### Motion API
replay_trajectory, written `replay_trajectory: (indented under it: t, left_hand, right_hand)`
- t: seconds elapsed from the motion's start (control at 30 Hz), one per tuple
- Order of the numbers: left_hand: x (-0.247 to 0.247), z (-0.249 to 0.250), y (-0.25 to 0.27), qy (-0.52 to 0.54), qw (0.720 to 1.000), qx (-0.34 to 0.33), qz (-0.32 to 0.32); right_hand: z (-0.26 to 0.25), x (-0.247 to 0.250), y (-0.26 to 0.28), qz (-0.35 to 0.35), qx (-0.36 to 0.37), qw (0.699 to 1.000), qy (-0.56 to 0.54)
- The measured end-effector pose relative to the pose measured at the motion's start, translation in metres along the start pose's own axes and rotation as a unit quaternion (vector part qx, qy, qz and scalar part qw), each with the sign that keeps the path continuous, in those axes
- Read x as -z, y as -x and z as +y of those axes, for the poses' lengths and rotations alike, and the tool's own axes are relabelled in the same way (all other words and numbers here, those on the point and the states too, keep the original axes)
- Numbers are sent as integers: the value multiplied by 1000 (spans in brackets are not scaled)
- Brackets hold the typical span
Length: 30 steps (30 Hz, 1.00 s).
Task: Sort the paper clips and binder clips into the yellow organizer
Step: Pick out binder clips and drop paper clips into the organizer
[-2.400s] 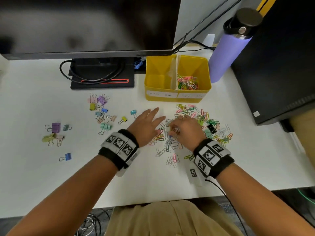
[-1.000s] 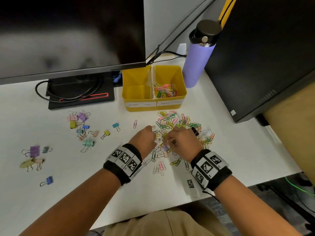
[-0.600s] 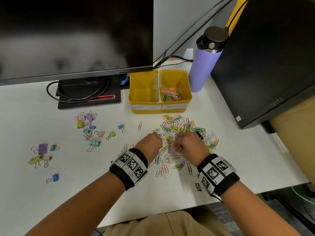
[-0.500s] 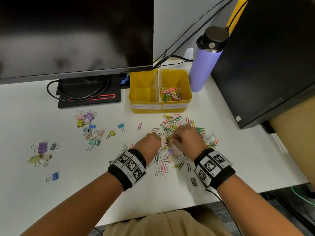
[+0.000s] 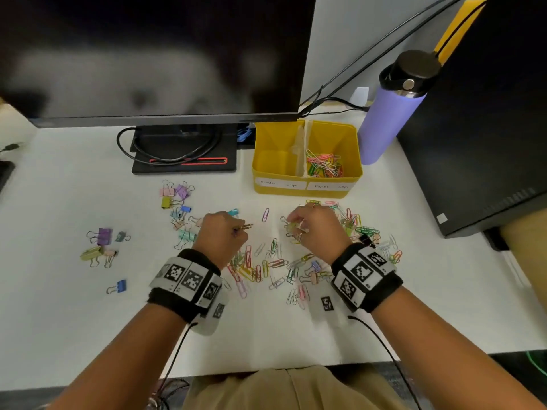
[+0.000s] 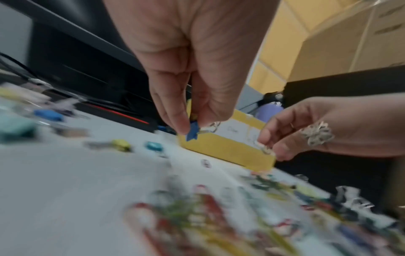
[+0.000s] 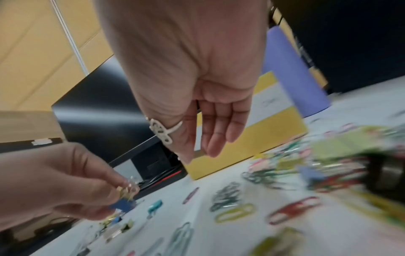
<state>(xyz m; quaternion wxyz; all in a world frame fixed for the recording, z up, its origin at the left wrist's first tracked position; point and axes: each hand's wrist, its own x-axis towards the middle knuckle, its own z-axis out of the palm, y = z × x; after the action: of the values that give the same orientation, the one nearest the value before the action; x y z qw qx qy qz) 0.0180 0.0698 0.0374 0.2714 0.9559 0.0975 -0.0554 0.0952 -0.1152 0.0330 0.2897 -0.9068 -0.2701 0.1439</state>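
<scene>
The yellow organizer [image 5: 356, 161] stands at the back of the white desk; its right compartment holds paper clips [image 5: 324, 165], while the left one looks bare. Loose coloured paper clips [image 5: 266, 267] are strewn between my hands. My left hand [image 5: 239, 229] is raised a little and pinches a blue binder clip [image 6: 192, 132] with gold handles between thumb and fingers. My right hand [image 5: 293, 226] pinches a yellow-green binder clip [image 5: 291, 226] by its silver handle [image 6: 265, 149] in front of the organizer. More binder clips [image 5: 177, 199] lie to the left.
A purple bottle [image 5: 390, 119] stands right of the organizer, beside a black computer case [image 5: 488, 128]. The monitor [image 5: 148, 54] and its base with cables [image 5: 183, 155] fill the back left. Several binder clips [image 5: 100, 241] lie far left. The desk's front edge is near my lap.
Both hands have come up out of the paper clip pile and moved apart. The left hand went left with the blue binder clip; the right hand rose holding the yellow-green one.
</scene>
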Motion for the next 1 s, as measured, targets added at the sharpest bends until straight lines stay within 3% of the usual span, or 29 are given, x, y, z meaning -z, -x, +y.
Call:
replay_trajectory:
  t: [0.1,0.23,0.37,0.47,0.57,0.67,0.7,0.77,0.83,0.9,0.93,1.0]
  left_hand:
    - [14,-35,-3,-49,998,37,-7]
    - [20,-68,-6,-92,995,38,-23]
    - [24,-78,7,-129,991,23,-28]
    - [23,-74,23,-116,993,11,7]
    - [8,-59,51,-106,991,-11,-79]
    - [-17,-51,80,-200,961,-76,-176]
    - [-26,-52,83,-229,954,-85,-176]
    - [-35,-55,80,-276,940,-100,-172]
    - [-38,-54,71,-298,933,-124,-161]
    - [-43,-52,64,-311,924,-139,-172]
    - [-46,-50,63,-311,921,-147,-182]
    - [-50,-42,64,-310,915,-158,-203]
  right_hand:
    - [-19,-24,-41,-59,42,997,9]
    - [-29,-39,-76,-115,73,988,76]
    - [-14,-26,-60,-132,56,979,146]
    - [-2,-26,-26,-226,32,958,173]
    - [-6,-40,5,-304,39,935,178]
    - [-13,-48,25,-340,63,922,176]
    - [-12,-46,30,-342,65,925,152]
    - [-5,-39,39,-300,61,948,81]
    - [10,-28,49,-175,34,983,34]
    - [29,-16,59,-36,9,999,39]
    - [37,-11,66,1,-5,998,55]
    - [48,-6,77,8,-31,995,97]
